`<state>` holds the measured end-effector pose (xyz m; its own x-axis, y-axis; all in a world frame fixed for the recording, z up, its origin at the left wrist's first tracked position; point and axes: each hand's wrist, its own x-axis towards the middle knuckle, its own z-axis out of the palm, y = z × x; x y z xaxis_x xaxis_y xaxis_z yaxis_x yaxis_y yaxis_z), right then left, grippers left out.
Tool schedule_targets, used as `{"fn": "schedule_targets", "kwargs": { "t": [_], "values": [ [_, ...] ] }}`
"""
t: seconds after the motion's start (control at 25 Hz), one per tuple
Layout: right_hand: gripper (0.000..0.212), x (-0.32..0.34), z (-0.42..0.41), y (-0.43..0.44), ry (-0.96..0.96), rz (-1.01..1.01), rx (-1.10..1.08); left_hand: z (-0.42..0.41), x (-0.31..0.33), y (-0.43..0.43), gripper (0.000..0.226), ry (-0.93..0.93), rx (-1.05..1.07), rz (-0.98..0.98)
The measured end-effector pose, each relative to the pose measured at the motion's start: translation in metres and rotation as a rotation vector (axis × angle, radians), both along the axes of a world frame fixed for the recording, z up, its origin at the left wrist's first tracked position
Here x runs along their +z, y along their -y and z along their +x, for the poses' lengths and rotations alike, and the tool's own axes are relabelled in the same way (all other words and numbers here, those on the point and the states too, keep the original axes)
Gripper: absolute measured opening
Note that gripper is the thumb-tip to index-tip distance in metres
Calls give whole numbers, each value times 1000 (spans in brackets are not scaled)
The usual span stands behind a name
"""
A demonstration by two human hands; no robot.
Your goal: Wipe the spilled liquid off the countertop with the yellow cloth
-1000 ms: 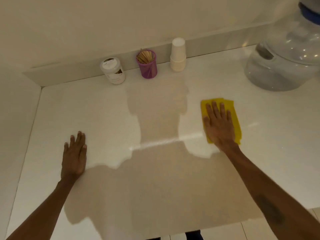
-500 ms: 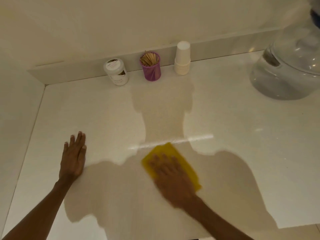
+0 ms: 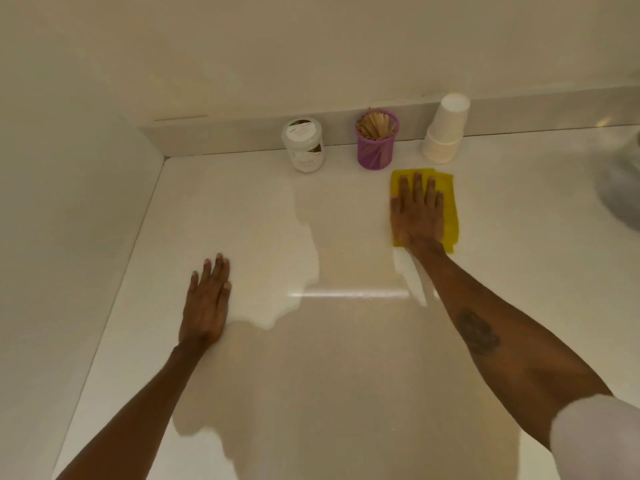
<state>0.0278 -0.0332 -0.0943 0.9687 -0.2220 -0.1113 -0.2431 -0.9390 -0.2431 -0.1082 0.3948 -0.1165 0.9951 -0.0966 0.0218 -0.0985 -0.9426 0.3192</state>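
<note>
You are pressing your right hand (image 3: 417, 211) flat on the yellow cloth (image 3: 446, 206), fingers spread and pointing toward the back wall, so the palm is pinning the cloth to the white countertop (image 3: 242, 209) rather than closing around it. That open, flat press looks chosen to put as much of the folded cloth as possible against the surface. The cloth is lying directly under the hand, with a strip showing past the fingertips and a wider band showing along the side nearer the counter's right end.

You are resting your left hand (image 3: 207, 303) open and empty on the countertop, well apart from the cloth, palm down; judging by the outstretched arm, it is serving as a brace while you are leaning in to reach the back of the counter.

The cloth is sitting near the back edge, just in front of the purple holder of wooden sticks (image 3: 376, 140) and the stack of white paper cups (image 3: 446, 129), without touching either. A white-lidded jar (image 3: 303, 146) is standing further left along the same wall.

No distinct puddle is showing on the glossy top; your own shadow and a bright reflection are covering the middle, so you cannot tell from here how much liquid is left. The wiping appears to be under way near those containers.
</note>
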Motion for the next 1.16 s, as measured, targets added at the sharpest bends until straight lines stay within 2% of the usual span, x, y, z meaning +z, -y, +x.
{"fn": "schedule_targets", "kwargs": {
  "t": [0.16, 0.32, 0.48, 0.56, 0.64, 0.72, 0.84, 0.92, 1.04, 1.16],
  "values": [
    [58, 3, 1, -114, -14, -24, 246, -1, -2, -4, 54, 13, -6, 3],
    [56, 5, -40, -193, 29, -15, 518, 0, -2, -6, 55, 5, -9, 67],
    [56, 2, -158, -228, -16, 19, 732, -2, 0, -5, 54, -16, -5, 88],
    [55, -5, -238, -205, -13, 45, 779, -4, 0, -5, 54, -28, 9, 86],
    [56, -7, -284, -142, 30, 25, 724, -5, 1, -4, 54, -48, 19, 80],
    [55, -5, -275, -60, 99, -120, 550, -7, 2, -2, 55, -50, 23, 86],
    [56, 6, -195, 23, -2, -171, 161, -6, 2, 1, 55, -47, 33, 116],
    [56, 10, -140, 5, -32, -115, 82, -5, 2, 1, 54, -44, 35, 109],
    [58, -1, -125, -101, -16, -124, 356, -6, 1, -1, 54, -45, 21, 86],
    [59, -12, -205, -184, -4, -33, 701, -3, 5, 0, 53, -94, 32, 25]
  ]
}}
